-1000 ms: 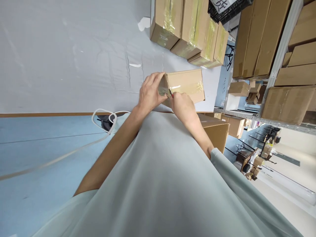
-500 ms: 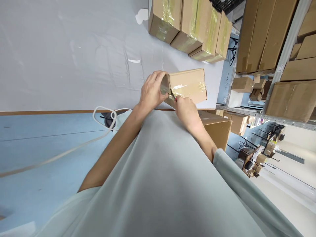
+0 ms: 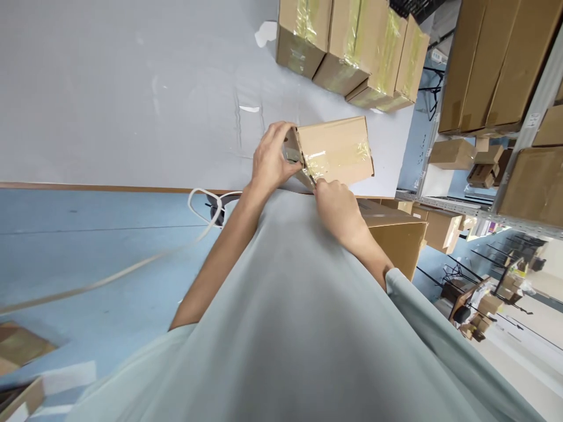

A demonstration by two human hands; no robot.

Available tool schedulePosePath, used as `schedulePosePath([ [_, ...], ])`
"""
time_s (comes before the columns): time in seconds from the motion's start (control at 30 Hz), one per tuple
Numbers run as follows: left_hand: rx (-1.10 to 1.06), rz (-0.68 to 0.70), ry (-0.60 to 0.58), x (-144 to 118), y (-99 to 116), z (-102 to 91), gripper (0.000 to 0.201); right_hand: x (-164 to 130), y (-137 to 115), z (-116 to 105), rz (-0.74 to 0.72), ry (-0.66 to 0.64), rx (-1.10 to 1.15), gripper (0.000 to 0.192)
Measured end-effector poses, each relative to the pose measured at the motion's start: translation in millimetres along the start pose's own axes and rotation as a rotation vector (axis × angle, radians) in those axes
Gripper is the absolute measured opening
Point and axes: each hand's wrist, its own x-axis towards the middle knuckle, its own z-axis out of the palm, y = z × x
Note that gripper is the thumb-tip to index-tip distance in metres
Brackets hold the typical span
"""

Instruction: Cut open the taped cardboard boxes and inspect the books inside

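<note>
A small cardboard box sealed with clear tape stands on the white table near its front edge. My left hand grips the box's left end, fingers curled over the top corner. My right hand holds a thin blade or cutter whose tip touches the taped seam at the box's lower left corner. Only the tool's tip shows, with the rest hidden in my fist.
Several taped cardboard boxes stand in a row at the table's far right. An open carton sits below the table on the right. Metal shelving with cartons fills the right side. A white cable loops over the blue floor.
My right hand has drawn the cutter down and toward me along the box's left end. The view has shifted a little; the box stays in my left hand's grip.
</note>
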Motion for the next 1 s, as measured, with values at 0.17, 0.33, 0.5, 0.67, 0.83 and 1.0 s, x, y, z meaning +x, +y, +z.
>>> schedulePosePath([
  [0.17, -0.001, -0.109, 0.067, -17, 1, 0.4, 0.072, -11, 58, 6, 0.02, 0.22, 0.148, 0.033],
  [0.33, 0.084, -0.195, 0.054, -54, 17, -7.1, 0.022, 36, 149, 25, 0.137, 0.619, 0.28, 0.039],
  [0.5, 0.118, -0.162, 0.033, -73, 40, 2.1, 0.049, 79, 182, 53, 0.073, 0.696, 0.29, 0.044],
  [0.67, -0.065, -0.205, -0.021, -70, 38, 18.4, 0.091, 86, 175, 64, 0.033, 0.659, 0.334, 0.052],
  [0.83, -0.166, -0.204, 0.01, -66, 33, 23.5, 0.11, 89, 176, 68, 0.006, 0.645, 0.384, 0.052],
  [1.0, -0.045, -0.222, 0.027, -59, 32, 11.5, 0.096, 86, 178, 69, 0.003, 0.637, 0.398, 0.052],
])
